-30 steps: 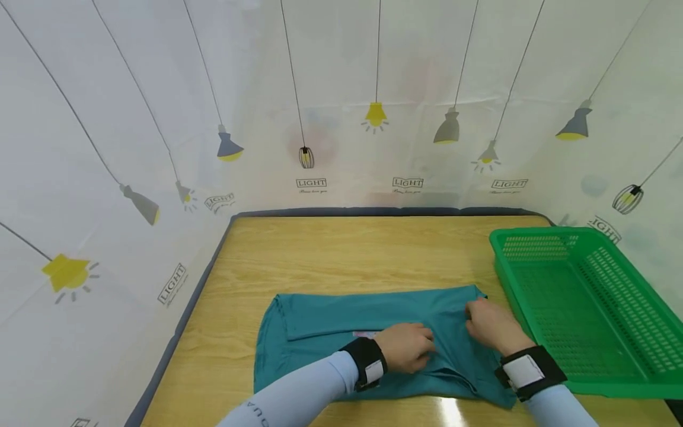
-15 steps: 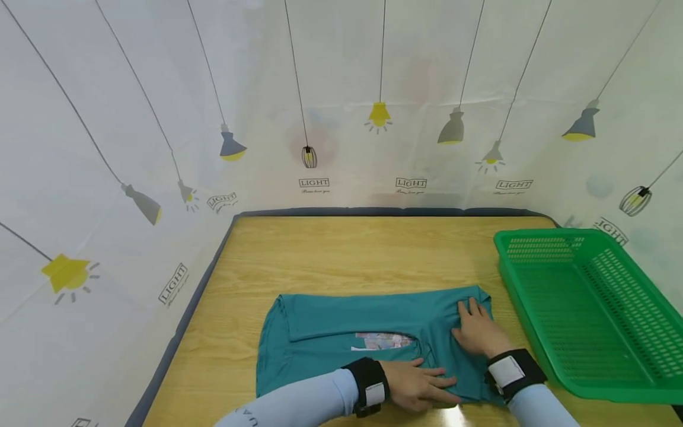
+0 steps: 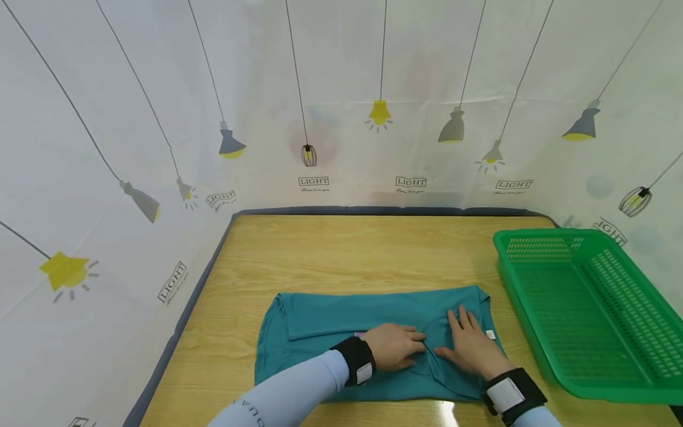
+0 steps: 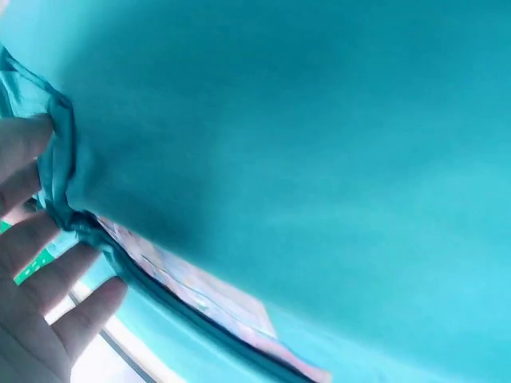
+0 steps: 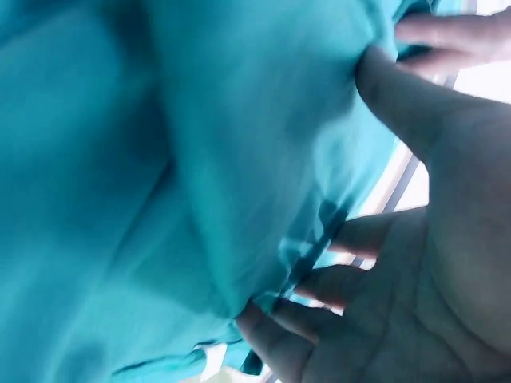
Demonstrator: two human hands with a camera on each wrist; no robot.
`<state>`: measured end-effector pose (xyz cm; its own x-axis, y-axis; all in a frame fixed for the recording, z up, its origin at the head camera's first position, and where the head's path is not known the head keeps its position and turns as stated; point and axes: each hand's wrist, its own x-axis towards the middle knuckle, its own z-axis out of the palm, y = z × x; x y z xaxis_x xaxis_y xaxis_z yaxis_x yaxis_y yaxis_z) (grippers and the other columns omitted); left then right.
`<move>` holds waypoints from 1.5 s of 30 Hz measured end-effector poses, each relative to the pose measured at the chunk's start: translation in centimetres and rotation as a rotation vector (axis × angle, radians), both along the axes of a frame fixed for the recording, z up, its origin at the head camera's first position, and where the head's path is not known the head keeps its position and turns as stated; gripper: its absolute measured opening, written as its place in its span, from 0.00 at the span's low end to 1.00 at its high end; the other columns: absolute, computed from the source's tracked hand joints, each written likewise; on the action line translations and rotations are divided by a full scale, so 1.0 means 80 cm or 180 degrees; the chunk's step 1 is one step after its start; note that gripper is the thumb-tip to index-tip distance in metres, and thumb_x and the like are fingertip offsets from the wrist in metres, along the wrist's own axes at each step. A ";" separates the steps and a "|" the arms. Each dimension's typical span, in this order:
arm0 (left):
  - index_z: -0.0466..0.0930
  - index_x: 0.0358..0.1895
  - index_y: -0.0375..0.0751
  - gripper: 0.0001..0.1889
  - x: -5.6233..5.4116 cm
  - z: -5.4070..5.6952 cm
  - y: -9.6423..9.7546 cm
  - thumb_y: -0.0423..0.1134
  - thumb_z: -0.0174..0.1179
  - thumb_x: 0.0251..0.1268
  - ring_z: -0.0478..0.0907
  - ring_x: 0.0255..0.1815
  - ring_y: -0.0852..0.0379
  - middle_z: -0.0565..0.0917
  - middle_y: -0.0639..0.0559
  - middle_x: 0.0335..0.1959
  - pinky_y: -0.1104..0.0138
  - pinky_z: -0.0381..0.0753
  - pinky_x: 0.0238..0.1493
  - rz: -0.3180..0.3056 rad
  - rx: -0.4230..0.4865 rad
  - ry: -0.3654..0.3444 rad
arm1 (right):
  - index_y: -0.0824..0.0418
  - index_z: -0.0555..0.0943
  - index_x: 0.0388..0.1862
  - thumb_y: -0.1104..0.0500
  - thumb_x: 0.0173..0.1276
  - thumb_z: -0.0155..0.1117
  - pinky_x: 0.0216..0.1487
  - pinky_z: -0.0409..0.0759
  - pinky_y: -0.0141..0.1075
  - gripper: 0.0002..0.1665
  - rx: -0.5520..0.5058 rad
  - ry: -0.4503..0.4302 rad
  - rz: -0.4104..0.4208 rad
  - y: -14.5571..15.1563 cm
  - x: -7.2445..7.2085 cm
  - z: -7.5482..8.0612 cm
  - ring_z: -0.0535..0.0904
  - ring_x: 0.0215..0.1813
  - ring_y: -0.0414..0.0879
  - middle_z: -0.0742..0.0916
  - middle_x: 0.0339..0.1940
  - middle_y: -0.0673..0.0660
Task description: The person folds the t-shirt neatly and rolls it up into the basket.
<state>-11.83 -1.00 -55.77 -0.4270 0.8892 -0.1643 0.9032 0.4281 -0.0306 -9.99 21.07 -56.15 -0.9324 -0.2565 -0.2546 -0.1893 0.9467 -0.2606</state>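
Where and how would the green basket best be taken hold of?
Probably by the left rim of the green basket, the right hand coming from above and left. The basket stands upright and open-topped, with that raised edge nearest the hand, so fingers could hook over it.

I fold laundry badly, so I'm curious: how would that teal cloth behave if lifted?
The teal cloth would probably droop, since it creases softly near the fingers. Its folds could slide apart, as a gap bares a patterned patch. It's likely light, looking thin at the edges.
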 end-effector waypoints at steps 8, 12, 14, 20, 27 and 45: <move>0.79 0.61 0.62 0.18 -0.003 0.004 -0.018 0.53 0.55 0.71 0.71 0.69 0.59 0.74 0.57 0.68 0.69 0.69 0.69 -0.0137 -0.0044 0.0130 | 0.79 0.54 0.73 0.31 0.57 0.67 0.67 0.60 0.68 0.66 -0.0165 -0.0180 0.0036 0.015 0.000 0.004 0.48 0.74 0.78 0.52 0.74 0.83; 0.80 0.60 0.62 0.17 -0.005 0.009 -0.021 0.53 0.55 0.71 0.71 0.69 0.59 0.75 0.58 0.67 0.66 0.70 0.68 -0.0144 -0.0081 0.0112 | 0.80 0.55 0.72 0.31 0.52 0.70 0.67 0.61 0.67 0.69 -0.0206 -0.0133 0.0049 0.024 -0.004 0.003 0.50 0.74 0.77 0.54 0.74 0.83; 0.84 0.53 0.62 0.13 -0.007 0.010 -0.022 0.53 0.56 0.71 0.75 0.65 0.61 0.80 0.59 0.62 0.66 0.72 0.66 -0.0150 -0.0036 0.0092 | 0.80 0.55 0.72 0.31 0.51 0.72 0.68 0.61 0.66 0.70 -0.0209 -0.0104 0.0042 0.026 -0.004 0.003 0.51 0.74 0.76 0.54 0.74 0.82; 0.86 0.32 0.57 0.12 -0.019 0.024 -0.031 0.50 0.56 0.72 0.78 0.32 0.70 0.85 0.65 0.29 0.75 0.78 0.41 -0.0015 0.0465 -0.0050 | 0.81 0.61 0.69 0.34 0.55 0.71 0.62 0.69 0.65 0.63 -0.0035 0.0219 -0.0065 0.007 0.007 0.011 0.60 0.70 0.78 0.60 0.70 0.84; 0.84 0.54 0.53 0.16 -0.049 0.044 -0.095 0.51 0.63 0.66 0.82 0.51 0.60 0.85 0.58 0.52 0.67 0.81 0.52 0.0801 0.0213 -0.0058 | 0.74 0.63 0.71 0.34 0.61 0.66 0.61 0.71 0.63 0.56 0.0001 0.0118 -0.0060 -0.032 0.025 0.031 0.65 0.69 0.74 0.61 0.73 0.79; 0.58 0.75 0.69 0.52 -0.037 0.018 -0.173 0.69 0.70 0.41 0.50 0.80 0.47 0.51 0.51 0.80 0.53 0.78 0.60 0.1199 -0.0260 -0.0744 | 0.72 0.74 0.63 0.34 0.61 0.65 0.47 0.80 0.61 0.48 0.0287 0.0436 -0.0268 -0.077 0.042 0.005 0.77 0.54 0.74 0.76 0.59 0.79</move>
